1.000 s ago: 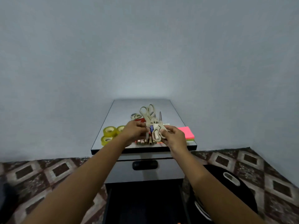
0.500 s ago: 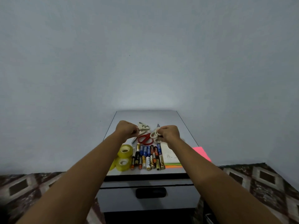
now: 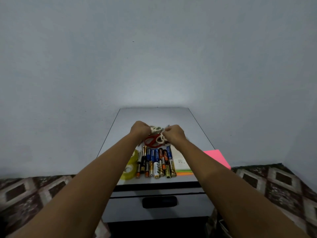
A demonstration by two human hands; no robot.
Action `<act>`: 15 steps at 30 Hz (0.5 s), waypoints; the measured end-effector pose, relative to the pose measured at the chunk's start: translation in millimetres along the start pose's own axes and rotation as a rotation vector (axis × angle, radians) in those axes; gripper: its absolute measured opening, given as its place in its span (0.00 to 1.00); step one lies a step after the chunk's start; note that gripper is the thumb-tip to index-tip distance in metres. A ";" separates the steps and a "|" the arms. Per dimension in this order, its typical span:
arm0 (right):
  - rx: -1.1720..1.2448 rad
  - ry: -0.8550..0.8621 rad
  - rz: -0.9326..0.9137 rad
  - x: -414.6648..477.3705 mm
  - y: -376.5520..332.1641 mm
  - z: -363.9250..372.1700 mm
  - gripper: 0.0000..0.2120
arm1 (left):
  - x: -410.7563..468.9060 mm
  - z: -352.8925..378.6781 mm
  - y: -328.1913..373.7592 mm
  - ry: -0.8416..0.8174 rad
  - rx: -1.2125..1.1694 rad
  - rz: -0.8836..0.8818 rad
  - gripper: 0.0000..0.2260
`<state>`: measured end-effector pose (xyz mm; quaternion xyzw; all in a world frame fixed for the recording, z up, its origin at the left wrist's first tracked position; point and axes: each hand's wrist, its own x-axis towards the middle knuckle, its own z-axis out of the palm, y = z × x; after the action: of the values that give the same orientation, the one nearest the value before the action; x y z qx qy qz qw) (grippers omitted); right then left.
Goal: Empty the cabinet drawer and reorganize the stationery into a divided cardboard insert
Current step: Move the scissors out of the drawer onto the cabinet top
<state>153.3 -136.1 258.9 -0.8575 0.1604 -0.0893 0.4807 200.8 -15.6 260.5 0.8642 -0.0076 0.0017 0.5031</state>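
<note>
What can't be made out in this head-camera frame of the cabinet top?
All in the head view.
White-handled scissors: blades and number hidden by the gripping left hand and right hand.
Yellow tape rolls: partly covered by the left forearm.
Cylindrical batteries: labels too small.
Space below the grey drawer front: dark, cut off by the bottom edge.

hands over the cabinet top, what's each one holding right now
Left hand: curled, gripping the far white-handled scissors.
Right hand: curled, pinching the near white-handled scissors.
</note>
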 end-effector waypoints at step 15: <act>-0.067 0.072 -0.304 -54.2 10.7 -28.6 0.16 | -67.4 -2.2 5.8 -0.088 0.052 0.295 0.18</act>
<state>91.9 -144.5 264.7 -0.8837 0.0487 -0.1863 0.4266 133.3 -15.8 266.0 0.8657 -0.1565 0.0381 0.4740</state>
